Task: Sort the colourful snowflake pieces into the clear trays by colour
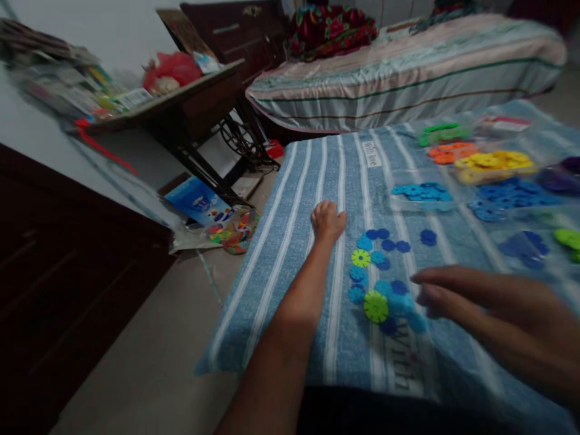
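Note:
My left hand (328,221) rests on the blue-and-white striped cloth (302,181), thumb apart from the fingers, with nothing seen in it. To its right lies a group of joined notched plastic discs, among them a small lime disc (361,258), a larger lime disc (376,307), light-blue discs (357,275) and dark-blue discs (377,234). My right hand (493,314) hovers right of this group, blurred by motion. Its index finger and thumb stretch toward the discs, slightly apart, and no piece shows between them. A loose dark-blue disc (428,237) lies beyond its fingertips.
Clear trays hold light-blue discs (422,192), blue discs (512,196), yellow discs (496,162), orange discs (453,153) and green discs (441,134). A bag of dark-blue discs (528,249) lies at right. A cluttered sewing table (194,90) and a bed (399,78) stand beyond.

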Available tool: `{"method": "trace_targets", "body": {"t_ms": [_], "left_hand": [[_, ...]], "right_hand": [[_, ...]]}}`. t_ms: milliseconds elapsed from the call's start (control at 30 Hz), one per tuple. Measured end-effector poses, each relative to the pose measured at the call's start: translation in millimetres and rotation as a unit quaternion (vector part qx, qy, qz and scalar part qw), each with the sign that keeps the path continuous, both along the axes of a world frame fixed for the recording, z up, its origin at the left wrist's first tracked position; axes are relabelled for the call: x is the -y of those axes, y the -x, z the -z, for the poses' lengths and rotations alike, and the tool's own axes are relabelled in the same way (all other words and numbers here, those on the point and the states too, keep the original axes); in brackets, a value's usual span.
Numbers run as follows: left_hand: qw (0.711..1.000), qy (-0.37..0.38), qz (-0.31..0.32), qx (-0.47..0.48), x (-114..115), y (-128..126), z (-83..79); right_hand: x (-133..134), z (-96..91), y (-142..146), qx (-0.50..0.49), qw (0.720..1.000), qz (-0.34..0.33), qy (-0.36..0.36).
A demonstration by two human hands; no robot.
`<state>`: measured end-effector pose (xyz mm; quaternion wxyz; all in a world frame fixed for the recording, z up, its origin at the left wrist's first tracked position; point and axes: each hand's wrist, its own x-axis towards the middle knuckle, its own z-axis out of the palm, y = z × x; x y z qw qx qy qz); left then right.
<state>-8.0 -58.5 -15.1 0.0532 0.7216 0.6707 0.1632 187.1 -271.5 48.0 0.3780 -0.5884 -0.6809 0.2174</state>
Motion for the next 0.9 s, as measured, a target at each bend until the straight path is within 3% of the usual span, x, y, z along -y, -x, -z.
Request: {"method": "trace_targets", "body": {"t_ms": [67,100,233,367,633,900], "left_hand": [[1.0,-0.003,0.003,0.004,-3.4,-0.1,-0.4],[1.0,-0.004,0.004,0.006,-5.1,0.0,-0.4],[1.0,-0.015,0.01,0.014,-10.2,0.9,0.2],[1.0,-0.019,0.011,0.017,-13.3,2.0,1.2],[0.999,-0.035,0.017,0.025,-18.8,5.7,5.5],[0.998,-0.053,0.021,0.027,-24.4,10.4,8.3]], "right_hand": [[-4.6,-6.7,-5.2,0.021,0.999,-0.043,0.016],[-7.4,-3.5,-5.4,0.046,0.998,-0.03,0.018],[-19.6,29.4,-1.6,0.163,0.986,0.029,0.011],[-26.7,47.1,1.8,0.208,0.978,0.02,0.003],[-46.5,48.1,17.7,0.224,0.974,0.031,0.013],[-79.0,29.7,45.6,0.289,0.953,0.03,0.086]]}}
